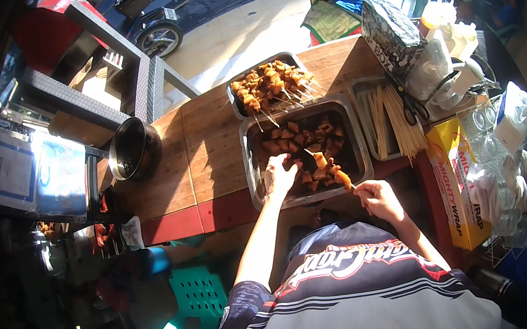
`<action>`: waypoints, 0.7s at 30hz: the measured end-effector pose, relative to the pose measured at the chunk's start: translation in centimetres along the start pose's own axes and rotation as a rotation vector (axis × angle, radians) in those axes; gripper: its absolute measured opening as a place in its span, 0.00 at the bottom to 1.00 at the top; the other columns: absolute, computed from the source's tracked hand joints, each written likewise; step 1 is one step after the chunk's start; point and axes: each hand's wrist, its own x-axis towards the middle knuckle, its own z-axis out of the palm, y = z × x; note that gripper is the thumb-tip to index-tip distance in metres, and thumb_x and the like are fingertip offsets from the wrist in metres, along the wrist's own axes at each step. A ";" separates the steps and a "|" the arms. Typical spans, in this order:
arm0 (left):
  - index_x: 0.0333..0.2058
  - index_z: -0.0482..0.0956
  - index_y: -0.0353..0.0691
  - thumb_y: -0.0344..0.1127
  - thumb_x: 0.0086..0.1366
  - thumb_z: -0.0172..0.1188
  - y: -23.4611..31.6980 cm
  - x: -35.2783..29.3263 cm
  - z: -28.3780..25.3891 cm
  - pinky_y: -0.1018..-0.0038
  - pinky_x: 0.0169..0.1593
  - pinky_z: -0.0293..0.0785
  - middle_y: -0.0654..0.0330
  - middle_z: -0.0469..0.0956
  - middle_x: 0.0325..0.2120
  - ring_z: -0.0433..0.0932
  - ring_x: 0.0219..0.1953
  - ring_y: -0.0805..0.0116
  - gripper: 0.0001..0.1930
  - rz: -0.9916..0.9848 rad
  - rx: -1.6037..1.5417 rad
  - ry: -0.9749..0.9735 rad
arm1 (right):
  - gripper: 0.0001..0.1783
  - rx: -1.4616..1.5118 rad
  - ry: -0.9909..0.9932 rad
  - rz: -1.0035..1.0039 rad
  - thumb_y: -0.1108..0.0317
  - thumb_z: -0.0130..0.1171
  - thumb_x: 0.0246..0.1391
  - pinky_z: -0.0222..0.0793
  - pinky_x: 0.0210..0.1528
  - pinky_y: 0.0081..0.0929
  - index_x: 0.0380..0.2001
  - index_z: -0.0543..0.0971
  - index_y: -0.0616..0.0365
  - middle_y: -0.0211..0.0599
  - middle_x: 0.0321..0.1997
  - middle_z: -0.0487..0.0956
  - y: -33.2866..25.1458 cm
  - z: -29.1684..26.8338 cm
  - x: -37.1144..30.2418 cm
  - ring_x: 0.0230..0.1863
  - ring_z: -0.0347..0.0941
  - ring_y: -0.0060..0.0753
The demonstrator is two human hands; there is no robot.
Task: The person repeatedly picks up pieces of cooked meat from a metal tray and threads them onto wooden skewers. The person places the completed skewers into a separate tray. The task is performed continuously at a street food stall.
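My right hand is closed round the lower end of a skewer threaded with several orange-brown meat pieces. The skewer slants up to the left over a metal tray, its bare tip showing past the meat. Inside that tray lie loose chunks of dark, sauced meat. At the tray's left side, my left hand reaches over the rim, its fingertips pinched at a piece of meat, partly hidden by the fingers. Just behind stands a second tray, piled with finished meat skewers.
To the right, a metal tray holds bare bamboo sticks, with black scissors beside them. A yellow wrap box and a wire rack with plastic cups stand farther right. A dark pot sits on the wooden table at left.
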 end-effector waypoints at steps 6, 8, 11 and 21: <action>0.36 0.78 0.39 0.29 0.47 0.73 1.0 -0.1 0.7 0.64 0.47 0.75 0.53 0.77 0.34 0.78 0.41 0.54 0.17 0.012 0.075 -0.096 | 0.08 -0.024 0.003 -0.014 0.72 0.55 0.59 0.62 0.15 0.18 0.35 0.81 0.63 0.29 0.17 0.73 -0.3 0.2 0.4 0.13 0.67 0.16; 0.36 0.78 0.38 0.27 0.48 0.72 0.5 0.1 0.8 0.67 0.43 0.76 0.54 0.79 0.32 0.80 0.37 0.58 0.16 -0.083 -0.066 -0.122 | 0.08 -0.051 -0.011 -0.019 0.71 0.55 0.59 0.62 0.15 0.18 0.36 0.81 0.63 0.28 0.17 0.74 -0.4 0.2 0.6 0.13 0.67 0.16; 0.37 0.79 0.36 0.25 0.52 0.69 -0.4 -0.2 0.8 0.75 0.35 0.76 0.56 0.83 0.29 0.81 0.30 0.72 0.13 -0.272 -0.257 -0.174 | 0.08 -0.056 0.001 0.017 0.71 0.55 0.59 0.62 0.15 0.18 0.36 0.81 0.63 0.28 0.17 0.74 -0.4 0.2 0.8 0.14 0.67 0.16; 0.43 0.76 0.38 0.30 0.68 0.55 -1.8 1.2 -1.7 0.65 0.46 0.81 0.54 0.80 0.37 0.82 0.40 0.57 0.07 -0.581 -1.476 -0.150 | 0.08 -0.036 -0.096 -0.014 0.73 0.55 0.58 0.63 0.16 0.19 0.35 0.81 0.64 0.30 0.17 0.74 -0.6 0.0 0.6 0.14 0.68 0.17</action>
